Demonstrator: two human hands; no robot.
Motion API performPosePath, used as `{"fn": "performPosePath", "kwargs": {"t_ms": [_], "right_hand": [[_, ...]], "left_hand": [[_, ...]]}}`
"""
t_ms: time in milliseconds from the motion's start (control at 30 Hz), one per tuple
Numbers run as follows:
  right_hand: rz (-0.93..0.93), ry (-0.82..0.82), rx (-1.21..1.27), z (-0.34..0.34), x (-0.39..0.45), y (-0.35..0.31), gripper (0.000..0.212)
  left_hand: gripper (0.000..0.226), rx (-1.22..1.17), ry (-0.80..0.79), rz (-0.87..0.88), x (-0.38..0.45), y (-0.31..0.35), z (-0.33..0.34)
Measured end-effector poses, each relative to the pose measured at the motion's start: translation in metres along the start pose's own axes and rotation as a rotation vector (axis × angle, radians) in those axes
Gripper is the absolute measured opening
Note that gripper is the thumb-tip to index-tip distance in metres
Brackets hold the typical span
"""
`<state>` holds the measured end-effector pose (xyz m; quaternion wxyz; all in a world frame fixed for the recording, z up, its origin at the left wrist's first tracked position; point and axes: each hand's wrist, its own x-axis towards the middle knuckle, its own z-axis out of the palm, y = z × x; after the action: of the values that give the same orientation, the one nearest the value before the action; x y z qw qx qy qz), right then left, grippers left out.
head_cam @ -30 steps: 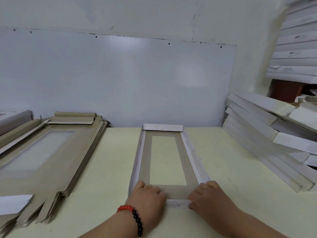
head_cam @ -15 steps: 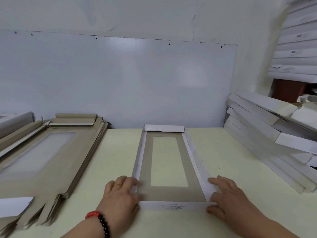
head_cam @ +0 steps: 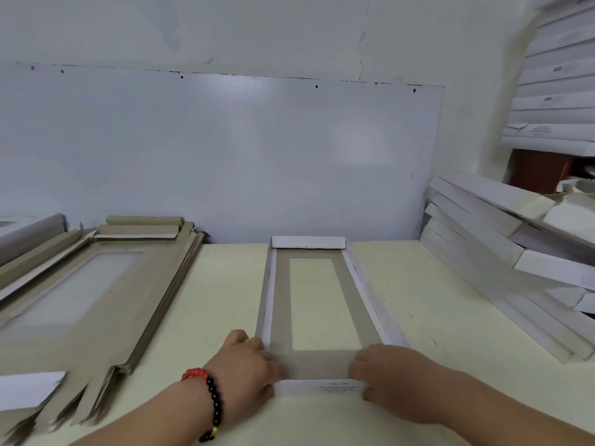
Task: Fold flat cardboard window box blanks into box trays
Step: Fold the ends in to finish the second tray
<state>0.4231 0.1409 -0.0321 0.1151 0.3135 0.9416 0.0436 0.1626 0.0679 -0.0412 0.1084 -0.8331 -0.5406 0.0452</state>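
A long, narrow grey-brown cardboard window box tray with white folded-up walls (head_cam: 317, 304) is lying on the pale yellow-green tabletop (head_cam: 225, 300), running from 6 o'clock toward 12 o'clock in the head view, its far end wall standing just in front of the grey-white wall panel (head_cam: 225, 156). Through its rectangular window the tabletop is showing.

The left hand (head_cam: 248, 365) is sitting at the tray's near left corner, about 7 o'clock from the window. Its fingers are curling inward over the corner, knuckles up, with the fingertips pressing onto the grey inner base and the thumb side against the white near flap; a ring is showing on one finger, and a red and black bead bracelet (head_cam: 207, 400) is circling the wrist. The right hand (head_cam: 386, 375) is mirroring it at the near right corner, about 5 o'clock from the window, fingers bent and closing on the corner where the white near wall with small printed text is meeting the right side wall. Both hands are gripping the tray's near end.

At 9 o'clock a stack of flat grey-brown cardboard window blanks (head_cam: 96, 291) is lying on the table, well apart from the tray. At 3 o'clock a leaning pile of finished white box trays (head_cam: 502, 252) is resting, and more white boxes (head_cam: 560, 91) are stacked at 1 o'clock.
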Motion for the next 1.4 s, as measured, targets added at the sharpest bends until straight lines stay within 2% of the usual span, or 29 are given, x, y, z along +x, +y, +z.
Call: {"fn": "performPosePath", "kwargs": {"t_ms": [133, 267, 333, 700, 867, 1200, 1400], "right_hand": [[0.004, 0.061, 0.150, 0.001, 0.012, -0.011, 0.026], [0.043, 0.035, 0.265, -0.006, 0.007, -0.003, 0.023], [0.046, 0.013, 0.285, -0.008, 0.006, -0.001, 0.021], [0.079, -0.068, 0.365, -0.011, 0.009, 0.002, 0.020], [0.080, -0.057, 0.402, -0.008, 0.010, 0.005, 0.018], [0.064, -0.054, 0.434, -0.009, 0.009, 0.004, 0.013], [0.055, -0.020, 0.426, -0.008, 0.008, 0.003, 0.015]], "left_hand": [[0.026, 0.001, -0.030, 0.057, 0.006, 0.004, 0.000], [0.034, 0.017, -0.199, 0.094, 0.011, -0.012, -0.012], [0.033, 0.064, -0.234, 0.129, 0.017, -0.016, -0.016], [0.020, 0.282, -0.248, 0.356, 0.038, -0.018, -0.025], [0.025, 0.200, -0.213, 0.317, 0.037, -0.021, -0.018], [0.021, 0.200, -0.150, 0.365, 0.039, -0.027, -0.011], [0.027, 0.149, -0.166, 0.331, 0.039, -0.028, -0.007]]}}
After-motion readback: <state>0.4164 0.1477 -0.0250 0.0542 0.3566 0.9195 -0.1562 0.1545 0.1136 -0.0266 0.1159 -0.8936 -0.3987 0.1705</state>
